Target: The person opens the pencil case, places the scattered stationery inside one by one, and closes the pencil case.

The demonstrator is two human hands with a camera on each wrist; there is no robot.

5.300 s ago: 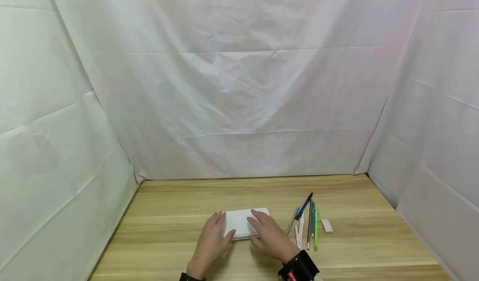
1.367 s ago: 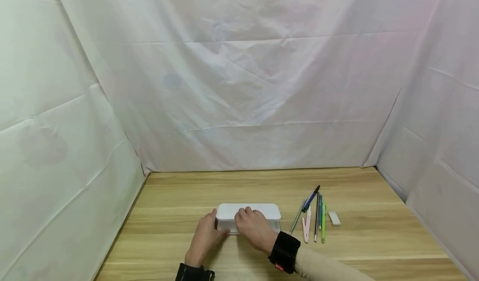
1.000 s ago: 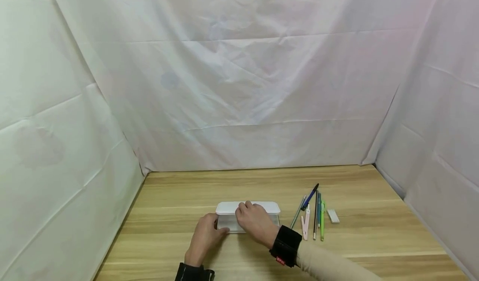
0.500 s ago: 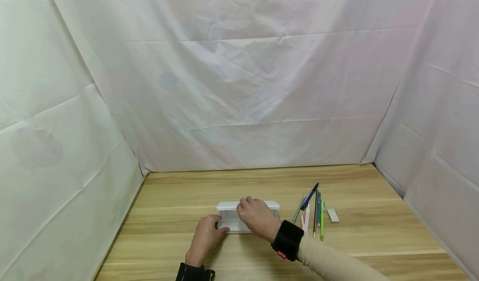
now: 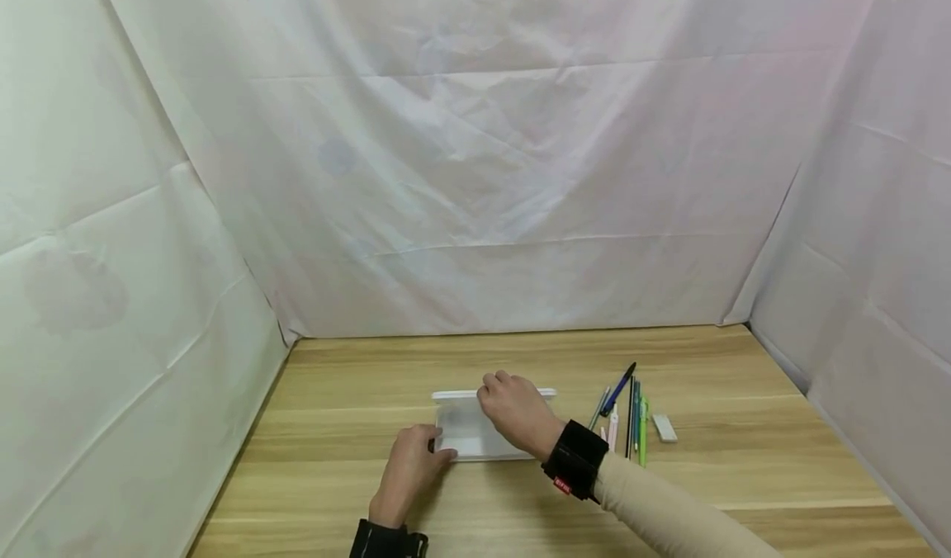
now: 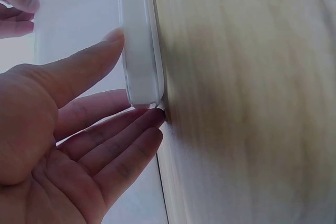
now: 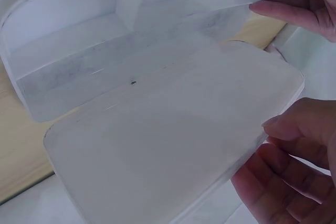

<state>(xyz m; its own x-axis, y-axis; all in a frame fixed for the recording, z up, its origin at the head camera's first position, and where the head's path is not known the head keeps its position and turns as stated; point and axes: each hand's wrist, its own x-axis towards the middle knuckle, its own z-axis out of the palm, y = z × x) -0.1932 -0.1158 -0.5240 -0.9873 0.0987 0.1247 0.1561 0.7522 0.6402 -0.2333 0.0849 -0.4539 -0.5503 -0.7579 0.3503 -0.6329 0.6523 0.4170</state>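
A white, partly see-through pencil case stands on the wooden table with its hinged lid swung up, its top edge toward the back curtain. My left hand holds the left end of the case's base; in the left wrist view the thumb presses the front wall and the fingertips are at the end. My right hand pinches the edge of the raised lid. From the right wrist the lid shows broad and flat, thumb on one side and fingers on the other. Inside the base no contents show.
Right of the case lie a blue pen, several pencils and pens including a green pen, and a pink two-legged tool partly hidden by my right wrist. A white eraser lies farthest right. White curtains enclose the table.
Earlier both hands lay on the closed case. My right hand has since lifted the lid up and back until it stands steeply; my left hand has stayed at the left end.
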